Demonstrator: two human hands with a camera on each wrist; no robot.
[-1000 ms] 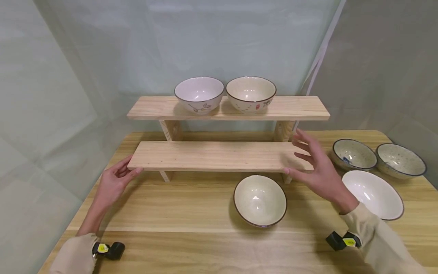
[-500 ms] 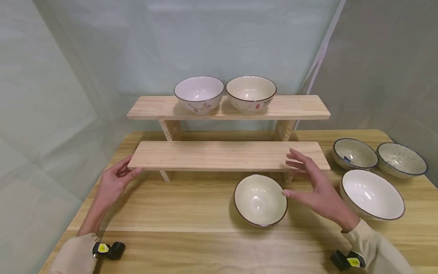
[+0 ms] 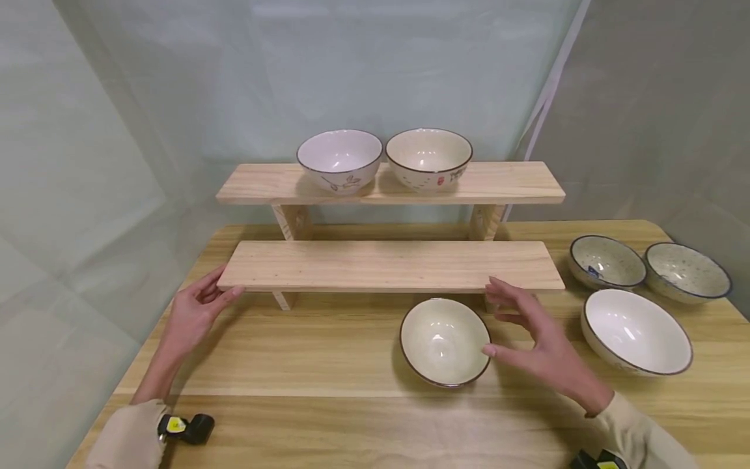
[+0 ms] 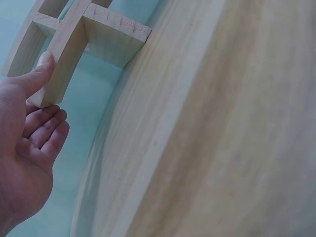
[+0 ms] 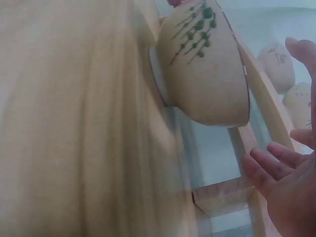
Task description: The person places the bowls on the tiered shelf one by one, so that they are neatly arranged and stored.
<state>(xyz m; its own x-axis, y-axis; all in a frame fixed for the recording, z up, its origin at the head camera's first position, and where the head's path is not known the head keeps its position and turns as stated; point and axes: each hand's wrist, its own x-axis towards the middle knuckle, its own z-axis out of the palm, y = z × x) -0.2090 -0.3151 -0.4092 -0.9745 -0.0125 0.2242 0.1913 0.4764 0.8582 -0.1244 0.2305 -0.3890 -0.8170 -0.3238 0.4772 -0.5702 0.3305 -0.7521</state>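
My left hand (image 3: pixel 196 312) holds the left end of the lower board of a two-tier wooden shelf (image 3: pixel 363 264). In the left wrist view, its thumb (image 4: pixel 42 74) lies against the board while the fingers curl by the board's end. A cream bowl with a brown rim (image 3: pixel 445 343) stands on the table in front of the shelf; green dotted sprigs mark its outside in the right wrist view. Beside that bowl is my right hand (image 3: pixel 541 345), fingers spread and holding nothing. Its thumb tip overlaps the rim in the head view; contact cannot be told.
On the upper board stand a white bowl (image 3: pixel 340 159) and a cream bowl with a red mark (image 3: pixel 430 158). A large white bowl (image 3: pixel 638 332) and two speckled blue-rimmed bowls, one nearer (image 3: pixel 609 262) and one farther right (image 3: pixel 688 272), sit on the table's right side.
My right hand has come away from the lower board's right end, moving down and toward the front, to the cream bowl's right side. The left hand stays at the board's left end.
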